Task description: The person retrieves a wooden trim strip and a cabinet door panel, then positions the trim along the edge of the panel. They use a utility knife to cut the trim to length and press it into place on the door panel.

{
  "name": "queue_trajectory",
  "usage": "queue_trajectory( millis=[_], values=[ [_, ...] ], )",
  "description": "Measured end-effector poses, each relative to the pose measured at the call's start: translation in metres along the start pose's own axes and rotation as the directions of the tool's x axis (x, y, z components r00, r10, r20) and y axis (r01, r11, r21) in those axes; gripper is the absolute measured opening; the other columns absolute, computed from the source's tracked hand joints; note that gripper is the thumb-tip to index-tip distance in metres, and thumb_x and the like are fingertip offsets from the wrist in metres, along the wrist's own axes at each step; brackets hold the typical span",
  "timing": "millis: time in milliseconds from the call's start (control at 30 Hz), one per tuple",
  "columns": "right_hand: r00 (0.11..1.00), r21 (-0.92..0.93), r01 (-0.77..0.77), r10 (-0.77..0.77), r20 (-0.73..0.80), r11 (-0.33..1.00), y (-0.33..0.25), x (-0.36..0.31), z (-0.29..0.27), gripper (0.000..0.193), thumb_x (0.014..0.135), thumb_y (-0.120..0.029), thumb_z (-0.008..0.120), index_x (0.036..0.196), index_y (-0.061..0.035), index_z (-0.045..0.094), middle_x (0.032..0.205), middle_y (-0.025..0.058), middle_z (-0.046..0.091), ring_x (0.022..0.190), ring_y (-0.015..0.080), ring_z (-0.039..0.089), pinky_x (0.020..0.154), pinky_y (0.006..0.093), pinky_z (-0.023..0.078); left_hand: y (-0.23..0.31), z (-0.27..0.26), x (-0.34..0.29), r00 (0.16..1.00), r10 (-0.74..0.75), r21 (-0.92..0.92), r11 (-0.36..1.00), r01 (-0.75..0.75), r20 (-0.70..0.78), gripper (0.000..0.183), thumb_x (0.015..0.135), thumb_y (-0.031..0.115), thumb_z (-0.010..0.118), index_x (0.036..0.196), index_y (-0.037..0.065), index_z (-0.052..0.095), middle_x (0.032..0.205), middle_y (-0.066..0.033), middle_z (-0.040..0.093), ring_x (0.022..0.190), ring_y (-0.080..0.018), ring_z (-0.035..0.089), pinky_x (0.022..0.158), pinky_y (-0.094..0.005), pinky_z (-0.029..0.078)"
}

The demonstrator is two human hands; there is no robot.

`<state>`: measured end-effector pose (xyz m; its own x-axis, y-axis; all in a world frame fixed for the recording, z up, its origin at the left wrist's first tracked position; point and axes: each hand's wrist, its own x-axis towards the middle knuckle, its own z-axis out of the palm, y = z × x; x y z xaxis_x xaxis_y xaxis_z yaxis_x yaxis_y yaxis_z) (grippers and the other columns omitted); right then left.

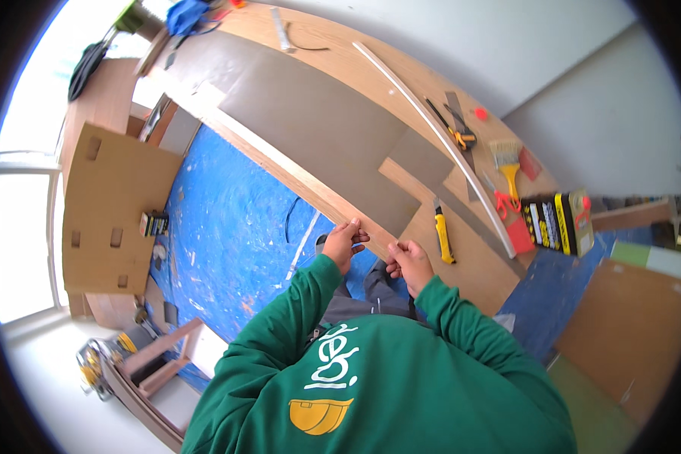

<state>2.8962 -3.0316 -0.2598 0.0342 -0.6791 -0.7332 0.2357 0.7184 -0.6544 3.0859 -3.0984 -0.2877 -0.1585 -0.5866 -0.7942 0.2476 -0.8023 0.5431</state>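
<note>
Both of my hands are close together at the front edge of a long wooden worktop [461,281], in front of my body. My left hand [346,244] is closed in a pinch, its fingers curled over the pale wood edge strip [303,179]. To the right, thumb and forefinger of my right hand [410,265] pinch together beside the same edge. Whatever is between the fingers of either hand is too small to make out. A large grey-brown sheet [303,113] lies flat on the worktop. Just beyond my right hand rests a yellow utility knife [444,234].
A long white strip [439,144] crosses the worktop. Toward the right lie a paintbrush [509,168], red-handled scissors [508,203] and a black-and-yellow can [558,222]. Blue sheeting [227,219] covers the floor; a cardboard panel [113,204] and a power tool [110,356] stand left.
</note>
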Motion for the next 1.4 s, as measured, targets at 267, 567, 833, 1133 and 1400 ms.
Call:
queue_trajectory(
  millis=[267,567,833,1133,1400],
  values=[
    [0.961,0.106,0.040,-0.009,-0.277,0.994,0.075,0.055,-0.002,0.020,0.097,-0.021,0.067,0.099,-0.0020,0.061,0.078,0.0027,0.065,0.062,0.0096,0.060,0.055,0.0248,0.048,-0.021,-0.030,0.036,0.997,-0.075,0.452,0.890,0.063,0.009,0.026,0.100,0.029,0.062,0.113,0.006,0.063,0.104,-0.0024,0.069,0.091,-0.0155,0.067,0.077,-0.0319,0.051],
    [0.859,0.076,0.111,-0.058,-0.508,0.991,0.129,0.081,0.013,0.018,0.097,-0.017,0.068,0.098,0.0005,0.062,0.075,0.0028,0.065,0.067,0.0082,0.059,0.060,0.0253,0.048,0.094,-0.086,0.108,0.487,0.205,0.517,-0.514,-0.685,0.849,0.051,0.076,0.020,0.080,0.123,0.009,0.062,0.122,-0.0099,0.060,0.115,-0.0314,0.054,0.100,-0.0486,0.039],
    [0.831,0.127,0.157,-0.061,-0.553,0.979,0.131,0.082,0.019,0.018,0.096,-0.012,0.068,0.101,0.0031,0.060,0.086,0.0078,0.069,0.073,0.0107,0.064,0.068,0.0265,0.053,0.120,-0.099,0.165,0.422,-0.081,0.309,-0.560,-0.769,0.903,0.050,0.076,0.015,0.079,0.123,0.009,0.064,0.130,-0.0089,0.058,0.128,-0.0327,0.051,0.108,-0.0518,0.039],
    [0.805,0.174,0.198,-0.059,-0.590,0.965,0.122,0.089,0.015,0.019,0.095,-0.011,0.068,0.101,0.0050,0.060,0.087,0.0088,0.070,0.074,0.0114,0.066,0.068,0.0267,0.056,0.116,-0.095,0.164,0.430,-0.024,0.347,-0.552,-0.758,0.903,0.044,0.077,0.012,0.077,0.119,0.007,0.066,0.125,-0.0092,0.061,0.124,-0.0328,0.054,0.105,-0.0490,0.042],
    [0.791,0.044,0.195,-0.131,-0.598,0.980,0.126,0.090,0.001,0.023,0.090,-0.004,0.067,0.111,0.0028,0.061,0.088,0.0106,0.070,0.076,0.0158,0.068,0.069,0.0294,0.056,0.115,-0.083,0.170,0.430,-0.042,0.332,-0.569,-0.752,0.902,0.040,0.078,0.011,0.076,0.117,0.007,0.067,0.113,-0.0092,0.063,0.112,-0.0316,0.057,0.098,-0.0471,0.045]
  ],
)
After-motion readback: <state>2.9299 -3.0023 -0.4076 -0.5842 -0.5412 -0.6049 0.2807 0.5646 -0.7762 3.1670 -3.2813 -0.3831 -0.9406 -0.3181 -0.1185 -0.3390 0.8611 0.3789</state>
